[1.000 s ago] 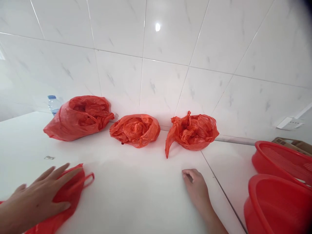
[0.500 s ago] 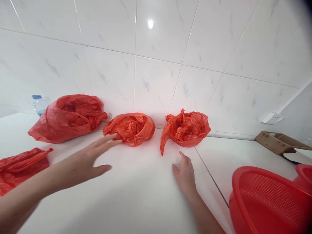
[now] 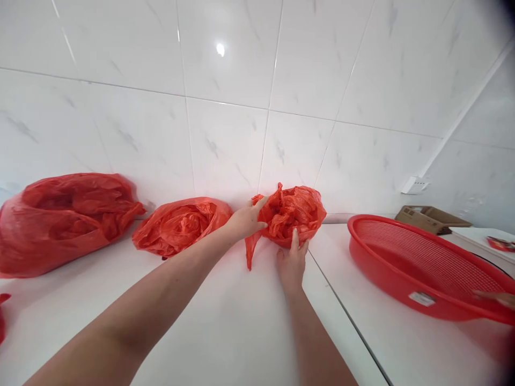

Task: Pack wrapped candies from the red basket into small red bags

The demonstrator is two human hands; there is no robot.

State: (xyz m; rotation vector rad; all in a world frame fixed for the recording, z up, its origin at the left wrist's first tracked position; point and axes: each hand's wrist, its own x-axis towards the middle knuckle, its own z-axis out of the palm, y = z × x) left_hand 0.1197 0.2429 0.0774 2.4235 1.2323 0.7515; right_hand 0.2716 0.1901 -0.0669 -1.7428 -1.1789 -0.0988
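Observation:
A crumpled red plastic bag (image 3: 300, 212) sits against the wall, its loose end trailing down on the left side. My left hand (image 3: 245, 219) is at the bag's left edge, thumb and fingers apart and touching the plastic. At the front of the same bag is my right hand (image 3: 293, 268), fingers stretched out against its lower side. Neither hand is closed around it. What the bag holds is hidden. Left of my hands lies a second red plastic bag (image 3: 181, 225), partly behind my left forearm.
A larger, full red bag (image 3: 68, 220) stands at the far left. On the right, another person's hand (image 3: 497, 296) is at a red perforated basket (image 3: 402, 279). Behind it are a cardboard box (image 3: 426, 217) and a wall socket (image 3: 416, 185). A seam crosses the white table (image 3: 225, 332).
My left hand has swung right, past the middle bag, to the right-hand bag. My right hand has reached its front. The basket now stands farther back and tilted, and the view has shifted right.

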